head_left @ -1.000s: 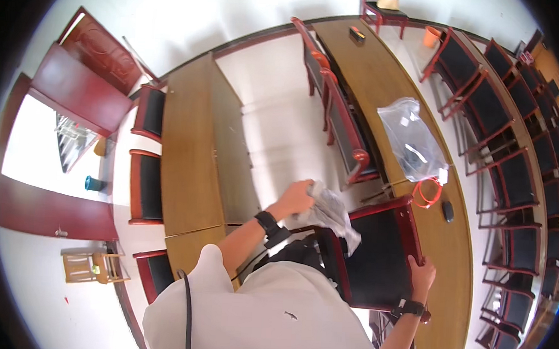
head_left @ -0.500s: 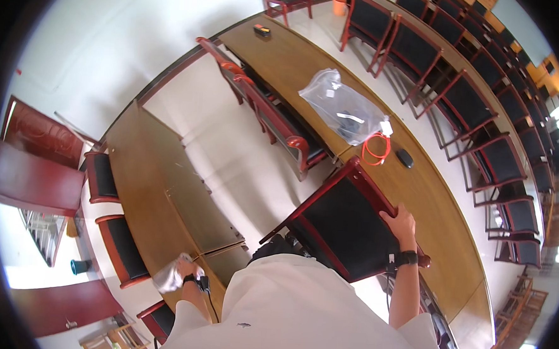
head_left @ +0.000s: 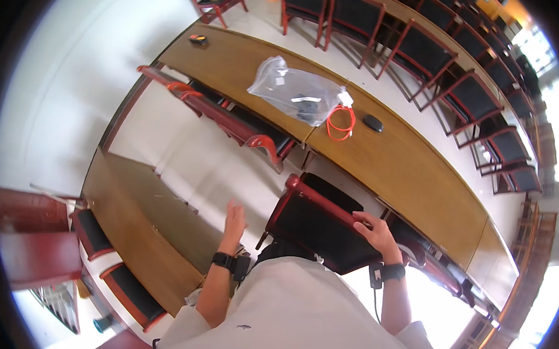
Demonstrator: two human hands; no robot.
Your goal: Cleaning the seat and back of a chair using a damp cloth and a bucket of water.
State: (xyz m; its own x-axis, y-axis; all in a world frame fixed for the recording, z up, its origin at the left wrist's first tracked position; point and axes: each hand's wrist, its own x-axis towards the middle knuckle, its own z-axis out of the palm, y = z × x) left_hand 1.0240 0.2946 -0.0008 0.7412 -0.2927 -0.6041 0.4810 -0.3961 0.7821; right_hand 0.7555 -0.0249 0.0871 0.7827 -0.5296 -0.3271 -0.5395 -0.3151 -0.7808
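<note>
A dark-red wooden chair (head_left: 314, 230) with a black padded back stands right in front of me, beside the long curved desk (head_left: 419, 163). My right hand (head_left: 377, 235) is at its top rail, thumb and fingers on either side of the wood. To the left of that chair, my left hand (head_left: 234, 224) is raised over the floor with fingers apart and nothing in it. A pale, crumpled cloth-like thing (head_left: 192, 296) shows beside my left forearm at the left desk (head_left: 126, 211), mostly hidden.
On the curved desk lie a clear plastic bag (head_left: 296, 93) with a dark thing inside, a red coiled cable (head_left: 340, 124), a black oval case (head_left: 373, 122) and a small black-and-orange object (head_left: 198, 39). Chairs (head_left: 232, 118) line its near side; rows of chairs (head_left: 422, 49) stand beyond.
My left hand has let go of the crumpled pale thing and moved up and right. The chair at my right hand has swung upright, closer to the curved desk. My view has turned right.
</note>
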